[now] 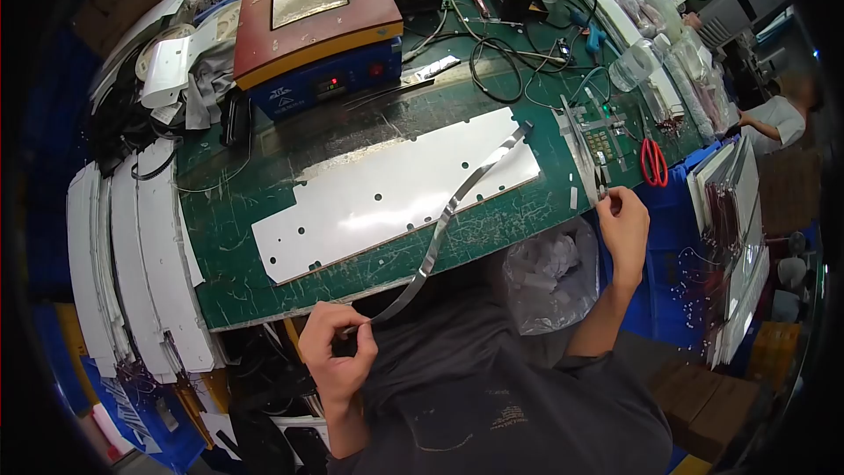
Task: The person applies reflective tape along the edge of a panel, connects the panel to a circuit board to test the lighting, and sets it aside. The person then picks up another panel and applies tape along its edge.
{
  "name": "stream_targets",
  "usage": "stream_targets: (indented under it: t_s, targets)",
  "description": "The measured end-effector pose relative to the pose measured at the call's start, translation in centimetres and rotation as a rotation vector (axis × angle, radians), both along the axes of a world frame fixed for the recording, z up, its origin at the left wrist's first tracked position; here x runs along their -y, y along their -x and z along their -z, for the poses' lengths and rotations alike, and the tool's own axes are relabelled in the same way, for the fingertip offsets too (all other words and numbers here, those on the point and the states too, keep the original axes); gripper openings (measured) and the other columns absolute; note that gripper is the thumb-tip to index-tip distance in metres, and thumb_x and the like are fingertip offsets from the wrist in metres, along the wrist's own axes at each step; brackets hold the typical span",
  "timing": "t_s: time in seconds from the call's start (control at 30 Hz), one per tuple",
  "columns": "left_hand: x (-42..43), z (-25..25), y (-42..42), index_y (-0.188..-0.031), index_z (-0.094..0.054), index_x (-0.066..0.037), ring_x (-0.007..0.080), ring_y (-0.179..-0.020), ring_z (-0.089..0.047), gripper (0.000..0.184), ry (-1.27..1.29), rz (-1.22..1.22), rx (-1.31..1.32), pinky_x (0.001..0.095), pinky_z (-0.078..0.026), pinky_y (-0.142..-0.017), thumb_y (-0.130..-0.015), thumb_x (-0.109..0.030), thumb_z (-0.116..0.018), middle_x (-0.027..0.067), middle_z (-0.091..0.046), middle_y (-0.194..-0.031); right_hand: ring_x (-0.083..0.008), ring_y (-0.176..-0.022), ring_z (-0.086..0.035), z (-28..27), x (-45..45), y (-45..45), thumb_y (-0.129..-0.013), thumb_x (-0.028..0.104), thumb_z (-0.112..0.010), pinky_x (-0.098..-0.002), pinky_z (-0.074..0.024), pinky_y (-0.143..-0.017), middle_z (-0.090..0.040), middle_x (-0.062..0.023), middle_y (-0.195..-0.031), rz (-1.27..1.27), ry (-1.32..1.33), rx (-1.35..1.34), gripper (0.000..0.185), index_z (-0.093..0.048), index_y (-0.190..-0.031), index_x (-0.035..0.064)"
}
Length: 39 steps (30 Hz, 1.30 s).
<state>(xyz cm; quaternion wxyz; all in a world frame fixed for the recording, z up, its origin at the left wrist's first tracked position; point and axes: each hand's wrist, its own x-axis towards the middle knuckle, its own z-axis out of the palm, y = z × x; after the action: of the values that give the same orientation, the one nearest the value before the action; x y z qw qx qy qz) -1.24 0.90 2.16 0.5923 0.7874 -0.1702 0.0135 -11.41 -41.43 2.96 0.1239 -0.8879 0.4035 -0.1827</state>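
Observation:
My left hand is closed in a pinch on one end of a flat, shiny grey strip. From there the strip runs up and right across a white panel with small holes, its far end over the panel's right part. The panel lies flat on the green work mat. At the mat's right edge, my right hand is closed, thumb and finger together at the end of a slim pair of tweezers. Its fingers partly hide the grip. Red-handled scissors lie just beyond that hand.
A blue heating box with a red-brown top stands at the back. Cables and a green circuit board lie at the back right. Stacked white panels flank the left; a plastic bag hangs at the front edge. Another person is at far right.

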Motion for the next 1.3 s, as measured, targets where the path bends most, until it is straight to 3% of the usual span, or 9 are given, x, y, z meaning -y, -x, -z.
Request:
stream_targets:
  t_s: [0.1, 0.13, 0.23, 0.37, 0.43, 0.53, 0.73, 0.83, 1.3]
  targets:
    - [1.4, -0.5, 0.2, -0.091, -0.071, -0.004, 0.0144, -0.072, -0.057, 0.016, 0.014, -0.010, -0.041, 0.0270, -0.043, -0.062, -0.079, 0.005, -0.075, 0.0050, -0.068, -0.086, -0.0168, -0.070, -0.067, -0.3, -1.9, 0.4, -0.099, 0.011, -0.066, -0.0341, -0.0521, -0.067, -0.068, -0.0100, -0.076, 0.024, -0.215, 0.113, 0.016, -0.070, -0.105, -0.0042]
    - [2.0, -0.7, 0.1, -0.092, -0.071, -0.004, 0.0144, -0.072, -0.057, 0.016, 0.017, -0.011, -0.034, 0.0271, -0.043, -0.063, -0.079, 0.005, -0.076, 0.0049, -0.068, -0.086, -0.0072, -0.068, -0.061, 0.1, -3.3, 0.0, -0.104, 0.009, -0.062, -0.0271, -0.0472, -0.062, -0.065, -0.0040, -0.072, -0.046, -0.377, 0.322, 0.014, -0.069, -0.107, -0.0023]
    - [3.5, -1.0, -0.3, -0.094, -0.072, -0.004, 0.0142, -0.074, -0.059, 0.013, -0.004, 0.001, 0.003, 0.0274, -0.045, -0.064, -0.085, 0.003, -0.077, 0.0035, -0.068, -0.089, -0.0043, -0.073, -0.053, -0.8, -8.4, -0.6, -0.105, 0.005, -0.058, -0.0217, -0.0405, -0.063, -0.064, 0.0000, -0.087, -0.326, -0.946, 0.597, 0.017, -0.065, -0.118, -0.0012]
    - [4.7, -1.5, -1.0, -0.099, -0.071, 0.000, 0.0073, -0.077, -0.057, 0.007, 0.012, -0.016, -0.106, 0.0226, -0.044, -0.071, -0.093, 0.003, -0.074, 0.0019, -0.067, -0.095, -0.0018, -0.077, -0.049, 0.1, -14.4, -2.5, -0.107, 0.007, -0.059, -0.0199, -0.0369, -0.067, -0.061, 0.0026, -0.091, -0.511, -1.590, 0.519, 0.014, -0.064, -0.118, 0.0006]
    - [4.8, -1.3, -1.3, -0.101, -0.072, 0.000, 0.0070, -0.080, -0.060, 0.006, 0.033, -0.029, -0.159, 0.0222, -0.046, -0.073, -0.095, 0.002, -0.074, 0.0018, -0.068, -0.096, -0.0016, -0.082, -0.051, 0.5, -17.1, -3.4, -0.107, 0.010, -0.064, -0.0203, -0.0407, -0.071, -0.064, 0.0028, -0.095, -0.575, -1.603, 0.343, 0.013, -0.066, -0.115, 0.0006]
    - [4.3, -0.9, -1.4, -0.110, -0.075, 0.000, 0.0067, -0.085, -0.063, 0.013, 0.020, -0.037, -0.160, 0.0223, -0.049, -0.077, -0.097, 0.002, -0.074, 0.0012, -0.069, -0.100, -0.0033, -0.092, -0.058, 2.3, -20.8, -4.6, -0.107, 0.014, -0.070, -0.0221, -0.0478, -0.085, -0.066, 0.0028, -0.099, -0.669, -1.513, 0.318, 0.016, -0.070, -0.114, -0.0003]
    - [3.8, -0.4, -1.2, -0.120, -0.074, 0.001, 0.0088, -0.094, -0.069, 0.022, 0.075, -0.057, -0.186, 0.0245, -0.054, -0.089, -0.098, 0.003, -0.073, 0.0018, -0.069, -0.102, 0.0008, -0.066, -0.045, 3.4, -22.0, -5.6, -0.111, 0.021, -0.065, -0.0208, -0.0342, -0.058, -0.055, 0.0083, -0.074, -0.665, -1.816, 0.253, 0.020, -0.073, -0.115, 0.0029]
    - [3.3, -0.1, -1.0, -0.123, -0.072, 0.001, 0.0092, -0.097, -0.070, 0.026, 0.116, -0.045, -0.239, 0.0250, -0.056, -0.091, -0.098, 0.004, -0.073, 0.0020, -0.069, -0.102, 0.0013, -0.058, -0.036, 3.0, -22.4, -6.1, -0.113, 0.024, -0.063, -0.0224, -0.0235, -0.052, -0.047, 0.0108, -0.067, -0.698, -1.749, 0.271, 0.023, -0.074, -0.112, 0.0041]
    - [3.1, 0.4, -1.0, -0.125, -0.071, 0.000, 0.0118, -0.092, -0.075, 0.030, 0.150, -0.043, -0.286, 0.0269, -0.060, -0.090, -0.096, 0.005, -0.072, 0.0049, -0.074, -0.095, 0.0011, -0.061, -0.037, 3.2, -22.5, -6.6, -0.112, 0.024, -0.063, -0.0222, -0.0255, -0.054, -0.048, 0.0103, -0.069, -0.679, -1.727, 0.200, 0.024, -0.074, -0.107, 0.0033]
